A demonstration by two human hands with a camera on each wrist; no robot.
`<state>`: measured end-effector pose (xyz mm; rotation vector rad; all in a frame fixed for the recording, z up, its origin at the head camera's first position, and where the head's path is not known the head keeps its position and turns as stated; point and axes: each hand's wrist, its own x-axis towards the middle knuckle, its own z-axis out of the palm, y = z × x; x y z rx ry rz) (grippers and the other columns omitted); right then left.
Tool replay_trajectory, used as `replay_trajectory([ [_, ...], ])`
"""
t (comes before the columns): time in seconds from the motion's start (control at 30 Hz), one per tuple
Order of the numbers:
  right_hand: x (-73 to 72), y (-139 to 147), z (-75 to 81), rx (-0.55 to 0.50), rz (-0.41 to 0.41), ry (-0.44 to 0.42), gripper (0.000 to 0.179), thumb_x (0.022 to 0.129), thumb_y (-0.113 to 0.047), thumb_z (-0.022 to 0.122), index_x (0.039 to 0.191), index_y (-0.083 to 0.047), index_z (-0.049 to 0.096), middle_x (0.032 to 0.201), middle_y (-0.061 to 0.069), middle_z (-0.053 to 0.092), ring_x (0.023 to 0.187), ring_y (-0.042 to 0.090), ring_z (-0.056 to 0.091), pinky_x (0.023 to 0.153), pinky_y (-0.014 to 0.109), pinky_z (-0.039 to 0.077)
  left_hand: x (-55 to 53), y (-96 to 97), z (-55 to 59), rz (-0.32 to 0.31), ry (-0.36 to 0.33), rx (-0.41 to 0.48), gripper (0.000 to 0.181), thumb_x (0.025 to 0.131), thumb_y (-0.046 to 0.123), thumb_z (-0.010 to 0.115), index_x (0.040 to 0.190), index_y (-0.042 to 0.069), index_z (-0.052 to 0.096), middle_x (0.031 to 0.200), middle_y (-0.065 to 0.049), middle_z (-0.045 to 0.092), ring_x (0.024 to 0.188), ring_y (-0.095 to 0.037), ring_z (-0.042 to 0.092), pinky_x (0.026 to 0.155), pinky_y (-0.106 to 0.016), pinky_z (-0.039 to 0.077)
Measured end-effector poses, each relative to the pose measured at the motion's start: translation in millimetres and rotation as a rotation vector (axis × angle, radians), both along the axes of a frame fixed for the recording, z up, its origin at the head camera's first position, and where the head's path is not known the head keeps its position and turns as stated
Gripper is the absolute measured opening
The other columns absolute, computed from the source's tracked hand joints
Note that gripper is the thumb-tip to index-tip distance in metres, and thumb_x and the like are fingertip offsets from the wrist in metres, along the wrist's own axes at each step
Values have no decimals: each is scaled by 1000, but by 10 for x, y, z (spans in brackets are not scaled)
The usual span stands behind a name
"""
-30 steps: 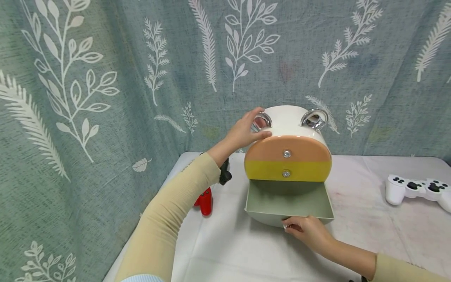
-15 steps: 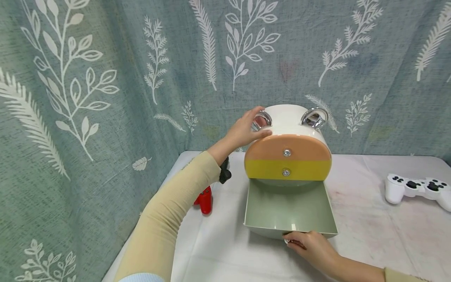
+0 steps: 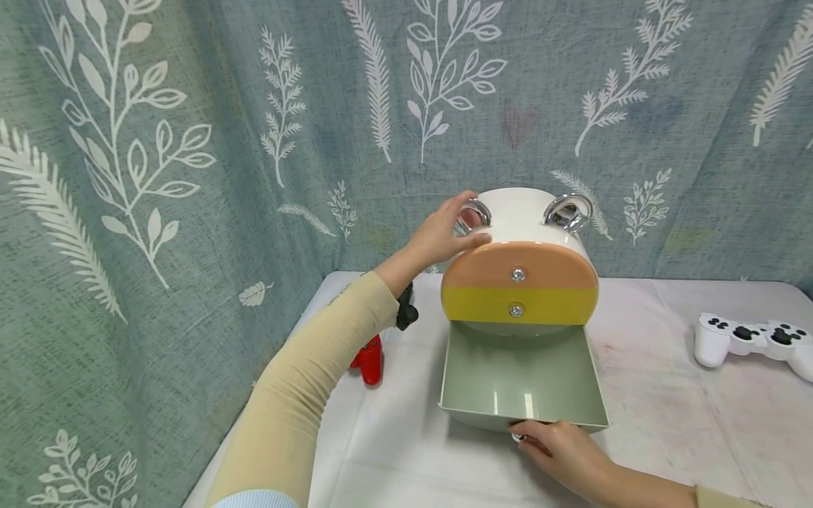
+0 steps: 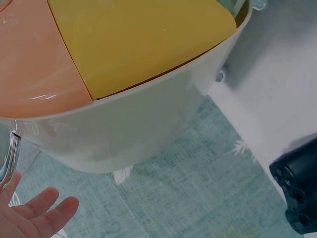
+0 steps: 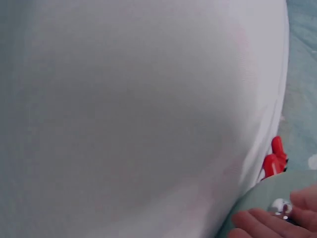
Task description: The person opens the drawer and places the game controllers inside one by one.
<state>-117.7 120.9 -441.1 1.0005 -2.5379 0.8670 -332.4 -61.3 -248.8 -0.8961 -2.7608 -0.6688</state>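
A white rounded drawer box (image 3: 521, 212) with two silver ring ears stands on the table in the head view. Its orange drawer (image 3: 479, 267) and yellow drawer (image 3: 476, 303) are closed, each with a silver knob. The pale green bottom drawer (image 3: 521, 374) is pulled out, with bare insides. My right hand (image 3: 565, 451) pinches the bottom drawer's knob (image 5: 281, 207), fingers curled under its front. My left hand (image 3: 441, 233) rests against the left ring ear (image 3: 480, 212), thumb on the white top; in the left wrist view its visible fingers (image 4: 47, 213) are spread.
A red game controller (image 3: 368, 361) lies left of the box, with a black controller (image 3: 406, 310) behind it, partly covered by the left sleeve. A white controller (image 3: 756, 342) lies at the right. A leaf-patterned curtain (image 3: 444, 106) hangs behind the table.
My right hand has drawn the bottom drawer farther out by its knob, mostly in the first half second, and is nearly still since. My left hand stays at the ring ear.
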Motion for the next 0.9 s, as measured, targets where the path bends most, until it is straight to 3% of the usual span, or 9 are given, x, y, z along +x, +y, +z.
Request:
replay_trajectory([
  [0.13, 23, 50, 86, 49, 52, -188, 26, 80, -24, 55, 103, -10, 58, 74, -11, 62, 58, -7, 49, 48, 14, 38, -8, 3, -1, -6, 4, 8, 78, 65, 64, 48, 129, 32, 17, 103, 5, 43, 96, -8, 42, 81, -32, 35],
  [0.23, 25, 98, 163, 24, 114, -312, 33, 82, -29, 51, 108, -9, 55, 76, -11, 62, 56, -7, 48, 48, 15, 40, -10, 0, -4, -1, 0, 6, 79, 64, 65, 47, 129, 32, 17, 105, 5, 42, 97, -9, 42, 81, -33, 36],
  [0.37, 9, 143, 258, -79, 173, -373, 33, 82, -27, 50, 108, -7, 55, 78, -5, 64, 63, -1, 56, 52, 17, 44, -10, -8, -11, 12, -7, 3, 81, 63, 66, 47, 130, 32, 17, 109, 5, 39, 99, -10, 42, 80, -34, 37],
  [0.63, 24, 205, 426, -170, 216, -257, 25, 80, -20, 54, 103, -9, 57, 78, -7, 63, 67, 2, 58, 55, 14, 44, -6, -4, -15, 15, -13, 9, 80, 63, 65, 48, 129, 34, 16, 116, 3, 36, 101, -11, 41, 80, -35, 37],
  [0.9, 8, 321, 601, -195, 152, -207, 26, 78, -17, 58, 102, -8, 59, 80, 1, 64, 70, 1, 58, 55, 15, 45, 1, 6, -14, 21, -20, 5, 81, 63, 66, 47, 130, 34, 16, 124, 1, 31, 105, -14, 39, 80, -37, 37],
])
